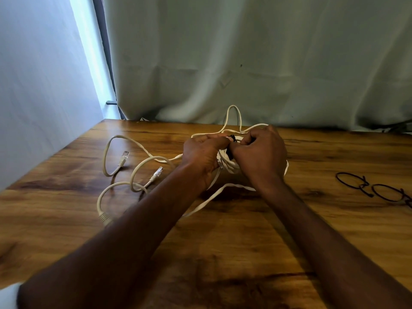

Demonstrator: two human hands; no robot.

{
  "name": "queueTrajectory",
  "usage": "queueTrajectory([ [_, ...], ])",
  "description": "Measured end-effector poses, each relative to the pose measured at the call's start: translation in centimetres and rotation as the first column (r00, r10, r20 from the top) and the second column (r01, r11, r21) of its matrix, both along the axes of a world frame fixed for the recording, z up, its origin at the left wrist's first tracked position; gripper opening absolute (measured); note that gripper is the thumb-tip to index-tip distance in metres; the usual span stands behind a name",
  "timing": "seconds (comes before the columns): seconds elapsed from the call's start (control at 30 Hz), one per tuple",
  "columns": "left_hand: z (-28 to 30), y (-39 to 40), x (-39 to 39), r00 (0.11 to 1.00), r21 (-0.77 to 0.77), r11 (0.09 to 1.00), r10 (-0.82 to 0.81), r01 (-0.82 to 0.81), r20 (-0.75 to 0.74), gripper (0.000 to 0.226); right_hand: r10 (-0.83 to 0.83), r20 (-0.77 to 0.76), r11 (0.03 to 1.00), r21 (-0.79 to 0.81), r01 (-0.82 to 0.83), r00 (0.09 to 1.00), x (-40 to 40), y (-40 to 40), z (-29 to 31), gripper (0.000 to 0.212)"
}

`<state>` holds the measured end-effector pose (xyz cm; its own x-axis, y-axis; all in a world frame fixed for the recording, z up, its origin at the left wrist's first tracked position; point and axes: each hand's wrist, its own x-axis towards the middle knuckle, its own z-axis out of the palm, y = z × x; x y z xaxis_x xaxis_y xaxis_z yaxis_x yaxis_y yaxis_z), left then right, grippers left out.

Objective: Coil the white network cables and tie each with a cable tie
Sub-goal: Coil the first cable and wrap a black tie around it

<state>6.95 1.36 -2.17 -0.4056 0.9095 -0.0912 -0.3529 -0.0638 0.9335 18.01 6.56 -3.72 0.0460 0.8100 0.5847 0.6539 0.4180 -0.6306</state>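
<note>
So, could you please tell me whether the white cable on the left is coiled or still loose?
Loose: the white cable sprawls in open loops across the table, untied.

Coiled cable (227,162): mostly hidden behind both hands.
Black tie (231,139): only a sliver shows between the fingers.
Spare ties (376,188): rightmost cut off by the frame edge.
Plug (104,218): partly hidden by forearm.
</note>
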Motion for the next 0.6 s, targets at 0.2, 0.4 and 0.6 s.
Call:
queueTrajectory([
  [0.2,0.1,0.0,-0.4,0.997,0.006,1.000,0.009,-0.009,0.073,0.019,0.017,0.053,0.993,0.120,-0.023,0.998,-0.1,-1.0,0.2,0.018],
  [0.4,0.4,-0.1,-0.4,0.995,0.044,0.999,0.008,-0.013,0.103,0.017,0.118,-0.010,0.956,0.271,-0.111,0.993,0.1,-1.2,0.5,0.017],
  [0.6,0.4,-0.2,-0.5,0.993,0.042,0.999,0.017,-0.022,0.116,0.019,0.196,-0.066,0.951,0.258,-0.173,0.978,-0.2,-0.8,0.2,0.020],
])
